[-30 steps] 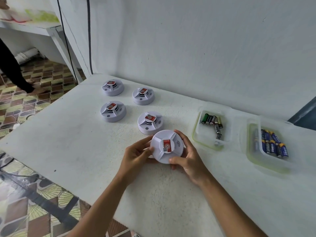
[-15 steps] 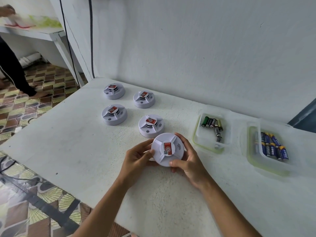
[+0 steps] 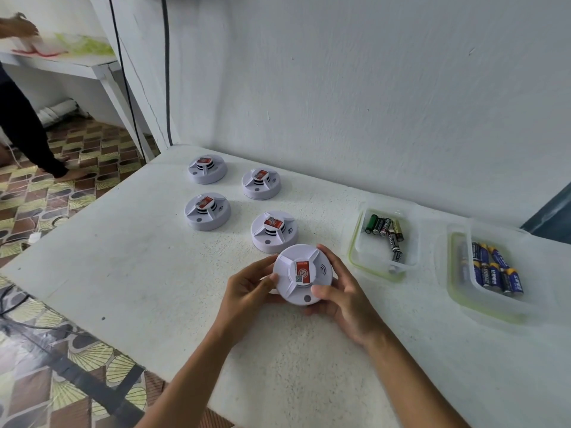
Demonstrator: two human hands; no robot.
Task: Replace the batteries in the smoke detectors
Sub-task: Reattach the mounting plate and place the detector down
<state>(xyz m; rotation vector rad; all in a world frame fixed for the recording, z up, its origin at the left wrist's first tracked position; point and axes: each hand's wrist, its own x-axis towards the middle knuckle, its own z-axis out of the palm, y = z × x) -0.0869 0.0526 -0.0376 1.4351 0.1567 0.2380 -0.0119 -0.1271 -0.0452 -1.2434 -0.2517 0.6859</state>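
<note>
Both hands hold 1 white smoke detector just above the near middle of the white bench. The left hand curls its grip round the detector's left rim, thumb tip on the top face; the right hand wraps the right rim, fingers behind it and thumb pressed on the near edge. The detector faces up toward the camera, its red label at the centre.

4 more smoke detectors sit on the bench beyond it, each with a red label on top: the nearest detector lies just beside the held one, the left middle detector stands apart to its left, and the far left detector and the far right detector lie close to the wall.

To the right, a clear container with a green rim holds a few mixed batteries, green, black and gold. Further right, a second clear container holds blue batteries lying side by side.

At the far left a person's dark trouser leg stands on the patterned tiled floor, beside a white shelf.
</note>
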